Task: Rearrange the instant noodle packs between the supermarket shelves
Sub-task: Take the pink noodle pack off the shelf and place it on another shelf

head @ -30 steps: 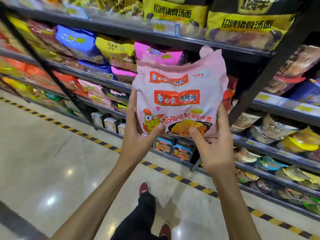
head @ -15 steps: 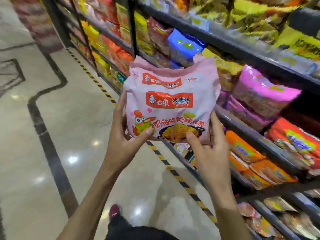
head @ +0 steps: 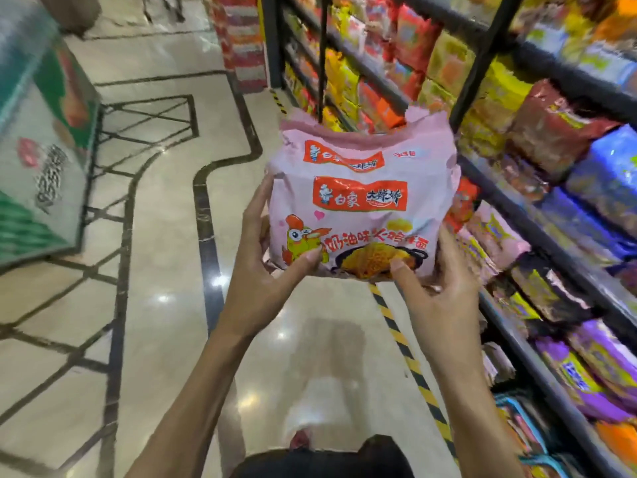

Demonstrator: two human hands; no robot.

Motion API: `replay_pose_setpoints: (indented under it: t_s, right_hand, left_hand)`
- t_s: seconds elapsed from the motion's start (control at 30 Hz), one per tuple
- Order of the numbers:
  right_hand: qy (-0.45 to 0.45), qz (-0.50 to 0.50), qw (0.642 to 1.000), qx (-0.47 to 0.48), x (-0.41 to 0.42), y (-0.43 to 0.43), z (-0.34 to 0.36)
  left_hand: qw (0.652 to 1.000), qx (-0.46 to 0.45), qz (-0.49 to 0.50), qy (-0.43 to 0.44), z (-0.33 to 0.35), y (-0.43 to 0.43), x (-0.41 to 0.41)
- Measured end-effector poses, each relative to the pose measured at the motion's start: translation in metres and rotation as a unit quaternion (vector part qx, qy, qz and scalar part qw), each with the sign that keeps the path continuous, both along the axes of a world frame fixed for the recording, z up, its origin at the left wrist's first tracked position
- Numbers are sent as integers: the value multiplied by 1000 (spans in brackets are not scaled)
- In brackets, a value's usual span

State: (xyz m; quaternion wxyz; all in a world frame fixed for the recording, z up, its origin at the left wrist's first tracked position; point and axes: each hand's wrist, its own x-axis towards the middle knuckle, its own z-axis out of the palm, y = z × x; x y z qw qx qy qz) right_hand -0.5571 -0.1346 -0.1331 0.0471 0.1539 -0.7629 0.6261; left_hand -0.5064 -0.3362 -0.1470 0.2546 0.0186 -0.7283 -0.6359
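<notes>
I hold a pink instant noodle multipack (head: 362, 188) upright in front of me, above the aisle floor. It has orange-red labels and a cartoon chicken on its face. My left hand (head: 265, 270) grips its lower left edge, thumb on the front. My right hand (head: 437, 288) grips its lower right edge, thumb on the noodle picture. The black shelves (head: 537, 236) full of noodle packs run along my right, apart from the pack.
A similar pink pack (head: 496, 236) lies on a shelf just right of my hands, with purple packs (head: 593, 374) lower down. A yellow-and-black floor stripe (head: 406, 350) edges the shelving. A green and white display stand (head: 41, 139) stands on the left. Glossy beige floor stretches ahead.
My view has swung left, from facing the shelves to looking down the aisle; the shelves now sit on my right. Both hands kept the same hold on the pink pack.
</notes>
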Motion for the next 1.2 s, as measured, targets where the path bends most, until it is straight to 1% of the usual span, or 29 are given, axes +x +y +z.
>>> replay_pose_setpoints:
  t_s: [0.1,0.2,0.37,0.57,0.7,0.87,1.07,1.2]
  right_hand:
    - [-2,25,1000,-10,-27,-39,3]
    - [-7,46,999,-2,-60,-73,4]
    - [-12,63,998,7,-124,-122,4]
    - [1,76,997,22,-231,-189,3]
    - [9,111,993,28,-304,-242,8]
    - [-12,153,988,12,-380,-302,17]
    - [-18,124,992,18,-460,-362,22]
    - [-1,78,997,28,-512,-407,20]
  left_hand:
    - [1000,-8,20,3,1,-38,-22]
    - [999,-13,39,3,-2,-69,-51]
    - [999,-6,43,3,-1,-121,-113]
    - [999,-3,53,-4,-8,-190,-212]
    - [996,-8,88,-3,-8,-240,-273]
    - [995,2,101,-4,-4,-298,-340]
    - [997,-20,77,-6,1,-369,-433]
    - [999,-20,50,-9,-1,-417,-494]
